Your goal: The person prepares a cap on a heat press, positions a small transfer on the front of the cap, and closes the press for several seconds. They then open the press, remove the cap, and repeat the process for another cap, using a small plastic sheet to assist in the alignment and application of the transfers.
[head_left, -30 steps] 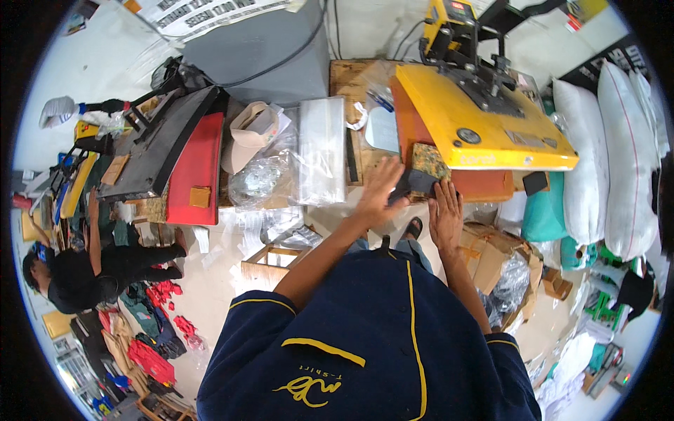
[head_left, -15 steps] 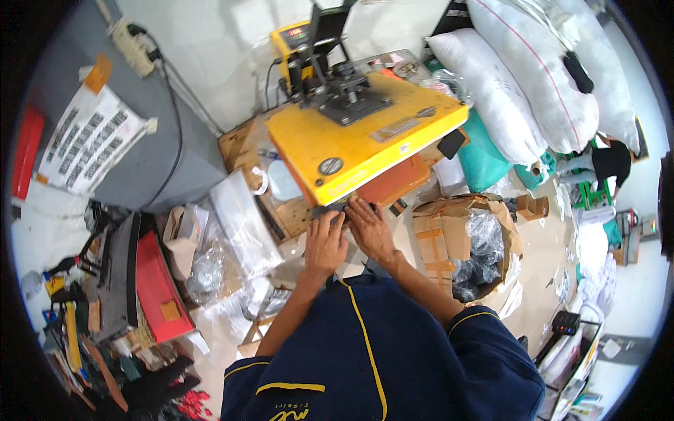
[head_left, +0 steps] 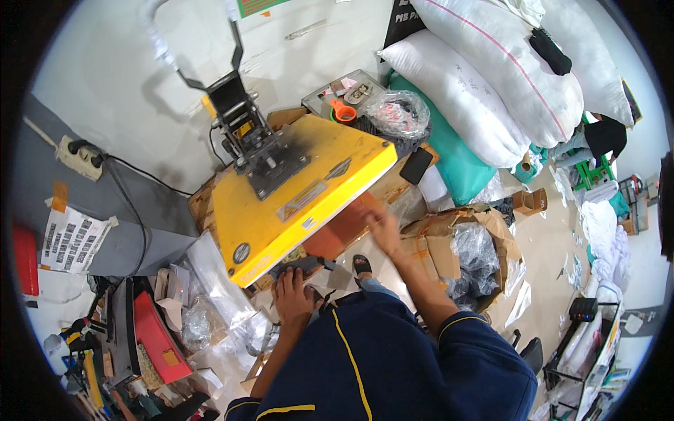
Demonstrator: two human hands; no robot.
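Observation:
A heat press with a yellow top plate (head_left: 316, 182) and black lever mechanism stands before me. Beneath the plate, a flat orange-red surface (head_left: 340, 228) shows in the gap. My left hand (head_left: 292, 295) rests with fingers extended on a black piece (head_left: 302, 266) at the press's front edge; whether it is cloth or part of the press I cannot tell. At the right end of the orange-red surface is my right hand (head_left: 384, 234), its fingertips touching or very near the edge. Those fingers are blurred, so any grip is unclear.
An open cardboard box (head_left: 435, 245) with clear plastic wrap stands right of the press. A black phone (head_left: 416, 166) lies behind it. Large white sacks (head_left: 456, 91) lean at the back right. A red panel (head_left: 158, 337) and plastic sheets (head_left: 225, 288) are at left.
My hands have moved apart: the right has left the front edge for the right side of the orange-red surface, while the left stays at the front. The whole view has shifted.

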